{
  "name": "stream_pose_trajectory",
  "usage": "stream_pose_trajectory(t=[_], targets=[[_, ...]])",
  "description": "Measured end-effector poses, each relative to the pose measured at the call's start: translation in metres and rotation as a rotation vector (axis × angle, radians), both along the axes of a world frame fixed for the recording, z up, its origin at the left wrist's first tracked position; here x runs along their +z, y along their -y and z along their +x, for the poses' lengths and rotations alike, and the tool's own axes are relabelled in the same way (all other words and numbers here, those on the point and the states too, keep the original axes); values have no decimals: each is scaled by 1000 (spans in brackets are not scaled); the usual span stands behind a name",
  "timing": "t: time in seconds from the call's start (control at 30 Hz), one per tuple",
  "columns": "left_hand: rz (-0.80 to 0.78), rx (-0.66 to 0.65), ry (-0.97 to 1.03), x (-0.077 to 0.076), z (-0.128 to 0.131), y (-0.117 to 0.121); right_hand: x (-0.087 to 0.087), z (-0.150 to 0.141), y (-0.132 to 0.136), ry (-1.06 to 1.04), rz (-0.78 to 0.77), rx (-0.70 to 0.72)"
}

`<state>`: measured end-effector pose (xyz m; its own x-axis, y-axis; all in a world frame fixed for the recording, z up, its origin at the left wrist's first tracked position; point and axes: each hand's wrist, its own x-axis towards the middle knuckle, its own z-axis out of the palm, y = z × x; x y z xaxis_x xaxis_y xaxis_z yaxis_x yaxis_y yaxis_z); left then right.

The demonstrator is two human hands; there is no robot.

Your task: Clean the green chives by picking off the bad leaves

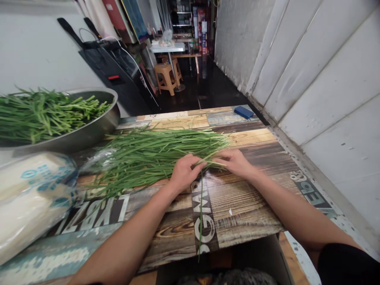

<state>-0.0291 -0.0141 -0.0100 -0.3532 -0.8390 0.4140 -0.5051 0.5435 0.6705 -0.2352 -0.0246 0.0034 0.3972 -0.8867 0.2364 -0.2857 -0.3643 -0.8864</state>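
Observation:
A loose heap of garlic chives (pixel 154 148) lies on the wood-patterned table, its pale stem ends toward the right. At the near right side of the heap, my left hand (pixel 186 170) is closed, thumb and fingers pinching a few chives. One long blade hangs from there toward the table's front edge. My right hand (pixel 236 162) pinches the pale ends of the same few stems, a short way to the right. Some of its fingertips are hidden behind the stems.
A metal bowl (pixel 111 114) at the left holds more chives. In front of it lie white blocks in a clear plastic bag (pixel 35 198). A small blue box (pixel 244 112) sits near the table's far right corner. Behind are stools (pixel 165 77) and a small table (pixel 169 47).

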Motion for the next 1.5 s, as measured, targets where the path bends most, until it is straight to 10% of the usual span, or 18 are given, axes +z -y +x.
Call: stream_pose_trajectory(t=[0.37, 0.9, 1.07, 1.5], targets=[[-41, -21, 20, 4, 0, -2, 11, -2, -2, -41, -86, 14], [-478, -21, 193, 2, 4, -7, 8, -4, 1, 297, 482, -165], [-484, 93, 140, 1, 4, -4, 17, -10, 5, 500, 452, -179], [-462, 49, 172, 2, 3, -3, 6, -6, 4, 38, -31, -118]])
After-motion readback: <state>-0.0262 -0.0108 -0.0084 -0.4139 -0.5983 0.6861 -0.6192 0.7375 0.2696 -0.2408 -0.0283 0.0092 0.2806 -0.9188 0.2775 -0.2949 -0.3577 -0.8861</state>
